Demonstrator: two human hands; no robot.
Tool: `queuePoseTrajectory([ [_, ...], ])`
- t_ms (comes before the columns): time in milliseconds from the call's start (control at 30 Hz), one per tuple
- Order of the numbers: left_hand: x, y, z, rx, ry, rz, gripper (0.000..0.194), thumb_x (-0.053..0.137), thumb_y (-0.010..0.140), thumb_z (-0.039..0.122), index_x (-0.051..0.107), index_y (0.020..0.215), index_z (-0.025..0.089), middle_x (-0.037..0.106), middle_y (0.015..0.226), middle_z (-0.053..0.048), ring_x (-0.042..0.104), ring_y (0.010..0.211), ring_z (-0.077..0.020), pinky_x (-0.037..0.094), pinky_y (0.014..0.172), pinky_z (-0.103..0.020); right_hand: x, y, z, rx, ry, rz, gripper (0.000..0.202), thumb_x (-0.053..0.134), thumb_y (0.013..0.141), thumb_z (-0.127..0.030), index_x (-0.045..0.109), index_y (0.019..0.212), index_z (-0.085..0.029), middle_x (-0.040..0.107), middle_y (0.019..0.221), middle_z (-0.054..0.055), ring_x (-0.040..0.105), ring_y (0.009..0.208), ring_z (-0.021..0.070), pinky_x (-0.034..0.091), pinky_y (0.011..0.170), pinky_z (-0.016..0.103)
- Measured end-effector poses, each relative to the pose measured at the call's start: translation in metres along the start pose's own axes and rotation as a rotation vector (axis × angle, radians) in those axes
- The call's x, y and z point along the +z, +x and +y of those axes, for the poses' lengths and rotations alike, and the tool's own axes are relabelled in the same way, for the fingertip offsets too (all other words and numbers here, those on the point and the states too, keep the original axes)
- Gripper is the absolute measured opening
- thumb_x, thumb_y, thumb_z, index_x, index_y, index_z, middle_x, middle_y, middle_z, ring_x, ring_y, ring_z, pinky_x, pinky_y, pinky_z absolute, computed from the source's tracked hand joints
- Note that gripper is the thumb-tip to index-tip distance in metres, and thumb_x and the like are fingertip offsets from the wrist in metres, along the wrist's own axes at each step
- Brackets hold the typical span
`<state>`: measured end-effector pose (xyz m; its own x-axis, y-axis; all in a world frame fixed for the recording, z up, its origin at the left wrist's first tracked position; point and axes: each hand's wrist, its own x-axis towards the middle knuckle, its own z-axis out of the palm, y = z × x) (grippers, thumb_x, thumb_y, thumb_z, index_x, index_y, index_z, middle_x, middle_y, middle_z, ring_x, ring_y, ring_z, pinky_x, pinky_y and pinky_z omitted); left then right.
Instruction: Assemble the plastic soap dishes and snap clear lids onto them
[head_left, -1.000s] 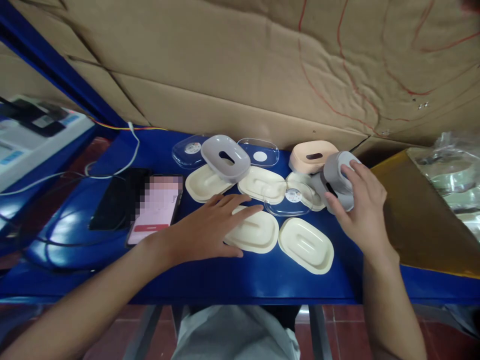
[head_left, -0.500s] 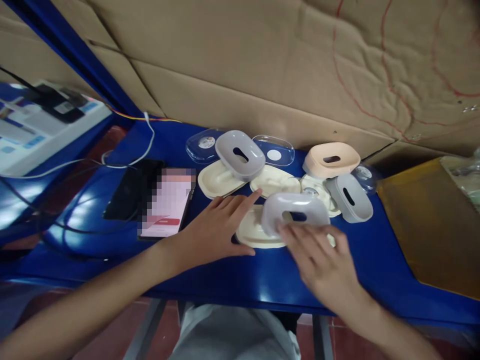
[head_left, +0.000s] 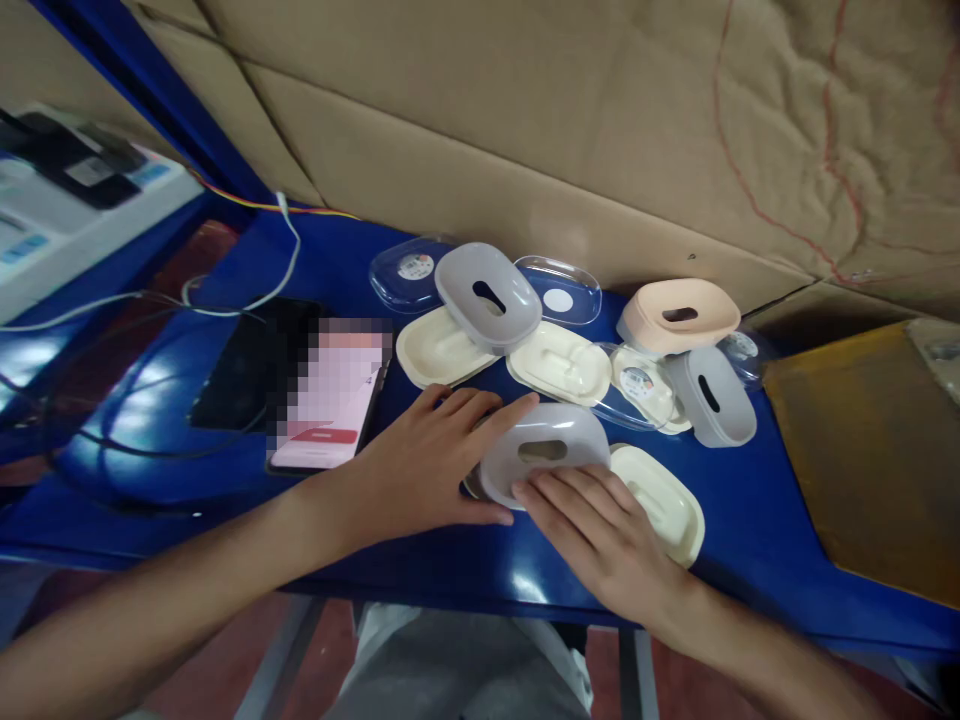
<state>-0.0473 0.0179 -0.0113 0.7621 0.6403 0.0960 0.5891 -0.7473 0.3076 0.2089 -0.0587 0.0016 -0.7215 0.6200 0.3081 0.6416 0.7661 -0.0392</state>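
My right hand [head_left: 589,530] grips the near right side of a grey oval plastic cover [head_left: 589,430] with a slot in its top. Around the cover's left edge, my left hand [head_left: 427,455] has its thumb and index finger spread, the fingertip touching or very near the rim. Whatever lies beneath the cover is mostly hidden. A cream oval tray [head_left: 686,520] rests just right of my right fingers. Behind the cover lie two more cream trays, one on the left [head_left: 424,365] and one nearer the middle [head_left: 536,370].
Farther back are another grey cover [head_left: 517,290], a peach cover [head_left: 652,315], a tilted grey cover [head_left: 731,415] and several clear lids [head_left: 390,285]. A phone [head_left: 326,400], a dark flat device and cables lie left. A brown box [head_left: 862,430] stands right, cardboard behind.
My right hand has brought the grey cover left and lower, between my hands. The cream tray on the right now shows fully. My left hand stays nearly where it was.
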Motion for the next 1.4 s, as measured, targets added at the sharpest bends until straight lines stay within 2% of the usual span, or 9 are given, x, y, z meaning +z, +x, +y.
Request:
queuePoseTrajectory([
  [200,-0.005,-0.002,0.002,0.035,-0.009,-0.014,0.120,0.091,0.081,0.058,0.019,0.171,0.024,0.053,0.158,-0.020,0.052,0.145,-0.0406,0.040,0.118,-0.056,-0.003,-0.003,-0.005,-0.031,-0.037,-0.007,0.042,0.051,0.104,-0.007,0.067,0.143,-0.011,0.077,0.130,0.010,0.066,0.116,0.0247,0.051,0.099,0.040],
  [367,-0.005,-0.004,0.005,0.086,-0.048,-0.050,0.093,0.087,0.086,0.039,0.036,0.163,0.026,0.054,0.157,-0.016,0.057,0.140,-0.0385,0.044,0.115,-0.053,0.009,-0.002,-0.007,-0.170,-0.007,-0.074,0.047,0.059,0.103,-0.011,0.062,0.150,-0.008,0.071,0.143,0.011,0.061,0.134,0.0257,0.049,0.116,0.042],
  [500,-0.006,-0.004,0.004,0.077,-0.083,-0.085,0.089,0.087,0.084,0.032,0.040,0.160,0.026,0.056,0.155,-0.015,0.059,0.137,-0.0371,0.046,0.114,-0.051,0.008,0.000,-0.002,-0.189,0.019,-0.091,0.047,0.059,0.104,-0.011,0.059,0.151,-0.009,0.068,0.149,0.009,0.056,0.143,0.0254,0.041,0.126,0.046],
  [633,-0.009,-0.005,0.001,0.039,-0.070,-0.071,0.099,0.090,0.083,0.034,0.034,0.164,0.027,0.052,0.159,-0.017,0.053,0.144,-0.0404,0.041,0.120,-0.057,-0.020,-0.015,0.026,0.019,0.077,-0.118,0.038,0.064,0.108,-0.030,0.065,0.144,-0.020,0.073,0.139,0.007,0.065,0.131,0.0244,0.048,0.118,0.049],
  [800,-0.010,-0.005,0.000,0.045,-0.094,-0.025,0.098,0.088,0.085,0.045,0.034,0.165,0.028,0.044,0.164,-0.018,0.045,0.152,-0.0420,0.037,0.124,-0.060,-0.051,-0.063,0.063,0.343,0.164,-0.373,0.065,0.071,0.097,-0.062,0.057,0.152,-0.030,0.064,0.148,0.013,0.065,0.132,0.0343,0.061,0.099,0.051],
  [900,-0.009,-0.003,0.002,0.068,-0.099,0.000,0.085,0.081,0.090,0.043,0.039,0.162,0.026,0.047,0.162,-0.017,0.047,0.149,-0.0405,0.038,0.123,-0.060,-0.049,-0.072,0.064,0.371,0.186,-0.385,0.062,0.068,0.101,-0.053,0.051,0.157,-0.032,0.061,0.154,0.012,0.061,0.138,0.0343,0.059,0.105,0.053],
  [1067,-0.014,0.000,0.001,0.045,-0.071,0.026,0.067,0.071,0.091,0.024,0.047,0.154,0.024,0.052,0.158,-0.015,0.049,0.149,-0.0365,0.041,0.122,-0.055,-0.052,-0.054,0.070,0.302,0.273,-0.371,0.048,0.058,0.109,-0.041,0.050,0.157,-0.036,0.054,0.163,0.003,0.053,0.149,0.0263,0.050,0.119,0.047],
  [1233,-0.017,0.004,0.002,0.019,0.069,0.099,0.062,0.064,0.089,0.021,0.050,0.149,0.019,0.051,0.160,-0.022,0.050,0.149,-0.0415,0.041,0.118,-0.063,-0.058,-0.062,0.107,0.672,-0.193,-0.141,0.054,0.054,0.108,-0.049,0.055,0.154,-0.020,0.064,0.150,0.018,0.063,0.133,0.0413,0.052,0.108,0.061],
  [1400,-0.011,0.009,0.014,0.104,0.137,0.189,0.057,0.065,0.100,0.030,0.049,0.154,0.022,0.052,0.161,-0.022,0.053,0.148,-0.0407,0.040,0.119,-0.063,-0.050,-0.081,0.132,0.760,-0.264,-0.285,0.051,0.051,0.109,-0.047,0.060,0.149,-0.017,0.072,0.137,0.019,0.071,0.120,0.0406,0.057,0.099,0.058],
])
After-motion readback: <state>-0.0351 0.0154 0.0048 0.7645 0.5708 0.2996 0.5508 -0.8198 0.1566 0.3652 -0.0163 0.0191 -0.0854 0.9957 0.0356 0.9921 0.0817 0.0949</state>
